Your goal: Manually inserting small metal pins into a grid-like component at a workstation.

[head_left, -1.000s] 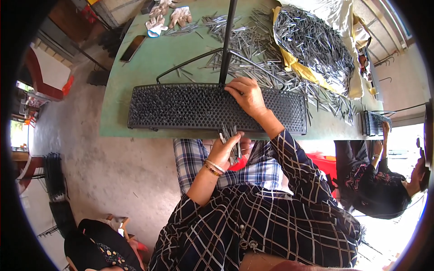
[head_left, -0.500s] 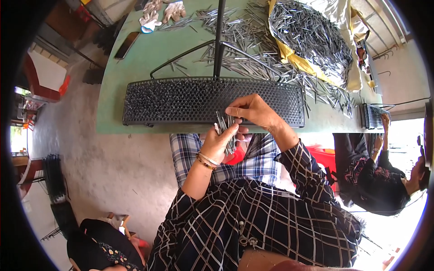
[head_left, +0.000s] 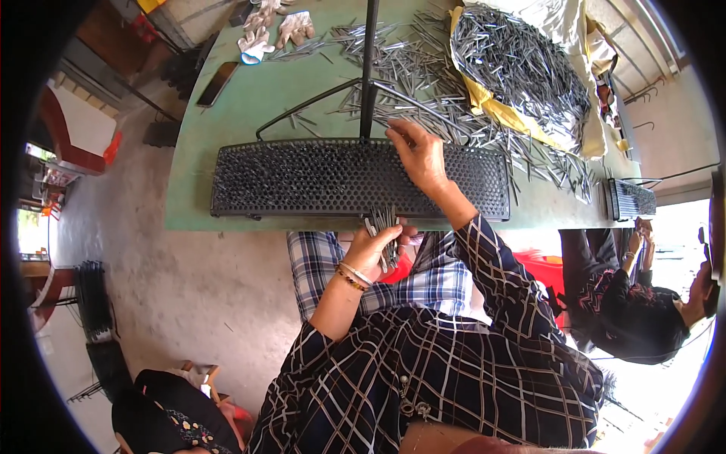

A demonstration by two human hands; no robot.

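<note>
Centrally in the head view, a bundle of thin metal rods (head_left: pixel 384 219) sits in the left hand (head_left: pixel 372 248) at the near edge of a black perforated tray (head_left: pixel 480 185), its long axis pointing away from the body, across the tray's left-to-right length. The left fingers wrap the bundle, thumb laid over it. Above the tray, right of its middle, the right hand (head_left: pixel 421 157) arches, thumb and index tips close together near the far rim; whether they pinch a rod, I cannot tell. From those tips the bundle lies back toward the body. A dark upright post (head_left: pixel 369 68) stands just left of them, slanting braces (head_left: pixel 310 103) at its sides. Loose rods (head_left: pixel 408 64) litter the green table (head_left: pixel 189 189) beyond, beside a heaped bag (head_left: pixel 495 112); gloves (head_left: pixel 295 29) and a phone (head_left: pixel 218 84) lie far left.
</note>
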